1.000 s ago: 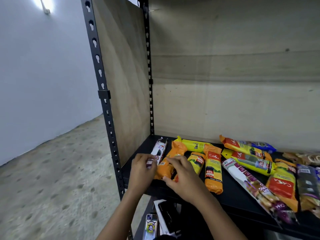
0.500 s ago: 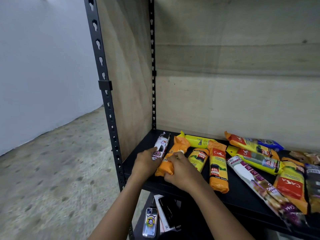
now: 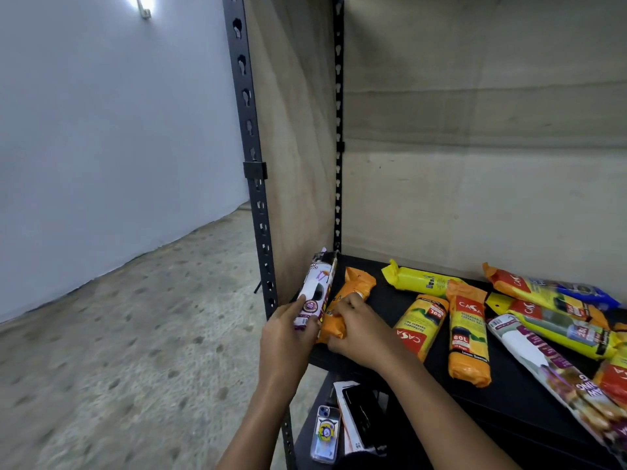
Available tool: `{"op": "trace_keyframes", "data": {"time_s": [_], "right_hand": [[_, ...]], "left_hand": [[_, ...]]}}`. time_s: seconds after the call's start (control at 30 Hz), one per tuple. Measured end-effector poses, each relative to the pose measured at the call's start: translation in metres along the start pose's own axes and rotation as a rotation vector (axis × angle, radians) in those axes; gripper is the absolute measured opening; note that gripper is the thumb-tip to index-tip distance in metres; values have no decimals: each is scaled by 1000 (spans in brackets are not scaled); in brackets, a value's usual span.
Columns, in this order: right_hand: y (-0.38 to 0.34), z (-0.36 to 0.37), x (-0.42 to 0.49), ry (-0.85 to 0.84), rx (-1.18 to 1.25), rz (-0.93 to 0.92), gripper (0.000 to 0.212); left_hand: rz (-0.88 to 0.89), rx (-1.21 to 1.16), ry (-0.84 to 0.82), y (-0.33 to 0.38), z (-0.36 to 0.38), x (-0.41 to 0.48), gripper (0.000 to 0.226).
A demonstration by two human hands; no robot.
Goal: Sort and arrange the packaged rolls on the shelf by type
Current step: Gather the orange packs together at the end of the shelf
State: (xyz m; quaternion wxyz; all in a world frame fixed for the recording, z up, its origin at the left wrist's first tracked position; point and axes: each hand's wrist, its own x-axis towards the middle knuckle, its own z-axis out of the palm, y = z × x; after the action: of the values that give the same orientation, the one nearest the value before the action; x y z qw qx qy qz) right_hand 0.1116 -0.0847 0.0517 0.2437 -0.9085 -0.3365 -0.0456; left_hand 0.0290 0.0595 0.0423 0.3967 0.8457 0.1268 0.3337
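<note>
At the left end of the black shelf [image 3: 380, 293], my left hand [image 3: 288, 334] grips the near end of a white and purple roll pack [image 3: 315, 290] that leans against the wooden side panel. Beside it, my right hand [image 3: 353, 330] grips an orange roll pack [image 3: 353, 290] lying lengthwise on the shelf. To the right lie a yellow pack [image 3: 420, 279], a yellow-orange pack [image 3: 424, 323], an orange pack marked 60L [image 3: 468, 334], a long white and purple pack [image 3: 549, 364] and several more yellow, orange and blue packs [image 3: 556, 296].
A black slotted upright [image 3: 251, 164] stands at the shelf's front left corner, with wooden panels [image 3: 475, 130] at the side and back. On the lower shelf lie a phone [image 3: 325, 435] and a dark flat device [image 3: 359, 415]. Concrete floor [image 3: 118, 334] lies to the left.
Both hands shifted their packs leftward, opening a gap between the orange pack and the other rolls. The white and purple pack now tilts up against the side panel.
</note>
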Motion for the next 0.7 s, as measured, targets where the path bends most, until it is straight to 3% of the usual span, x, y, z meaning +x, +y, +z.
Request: {"op": "trace_keyframes", "data": {"time_s": [0.23,0.4,0.47,0.57,0.7], "right_hand": [[-15,16,14,-10,145,-13,63],[-9,-3,15,-141,216,7,74],[-3,-18,10,-146,203,4,59],[16,-46,-10,-29,132,44,15],[47,-84,-57,110,143,198,14]], "left_hand": [[-2,-40,40,0,-18,-8,47],[-35,-57,8,1,-19,-6,45],[-30,-86,6,4,-14,-8,44],[-19,-133,-10,13,-2,-11,42],[38,-178,-57,39,26,-20,42]]}}
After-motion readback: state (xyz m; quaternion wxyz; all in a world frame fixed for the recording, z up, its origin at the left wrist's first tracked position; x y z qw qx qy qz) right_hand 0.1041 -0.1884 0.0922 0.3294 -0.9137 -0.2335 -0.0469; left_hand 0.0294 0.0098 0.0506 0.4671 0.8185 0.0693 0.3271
